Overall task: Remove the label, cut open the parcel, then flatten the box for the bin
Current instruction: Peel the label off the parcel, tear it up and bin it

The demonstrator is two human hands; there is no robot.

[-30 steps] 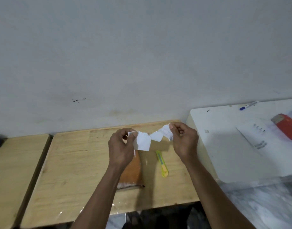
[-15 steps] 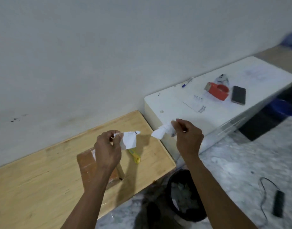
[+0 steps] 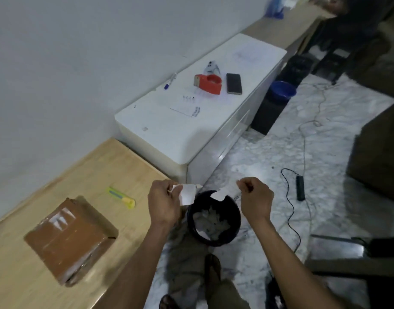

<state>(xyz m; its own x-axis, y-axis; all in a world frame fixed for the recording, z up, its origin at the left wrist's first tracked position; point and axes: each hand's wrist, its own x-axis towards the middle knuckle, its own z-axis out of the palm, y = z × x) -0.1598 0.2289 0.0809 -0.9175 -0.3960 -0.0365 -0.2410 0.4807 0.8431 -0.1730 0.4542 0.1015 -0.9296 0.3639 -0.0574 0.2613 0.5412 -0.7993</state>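
Observation:
The white paper label is torn in two. My left hand [image 3: 163, 202] pinches one piece [image 3: 187, 194], and my right hand [image 3: 256, 200] pinches the other piece [image 3: 222, 194]. Both pieces hang over a round black bin [image 3: 214, 217] on the floor, which holds several paper scraps. The brown taped parcel [image 3: 69, 239] lies shut on the wooden table [image 3: 24, 282] to the left. A yellow-green box cutter [image 3: 122, 197] rests on the table just beyond the parcel.
A white cabinet [image 3: 169, 134] past the table carries a red tape dispenser [image 3: 208, 84], a black phone [image 3: 234, 83], a pen [image 3: 170, 81] and a sheet of paper. A black cable with a power strip [image 3: 299, 188] lies on the marble floor. My feet are below the bin.
The label was torn apart and the two pieces separated. My view and both hands swung right, from over the parcel to over the bin beside the table.

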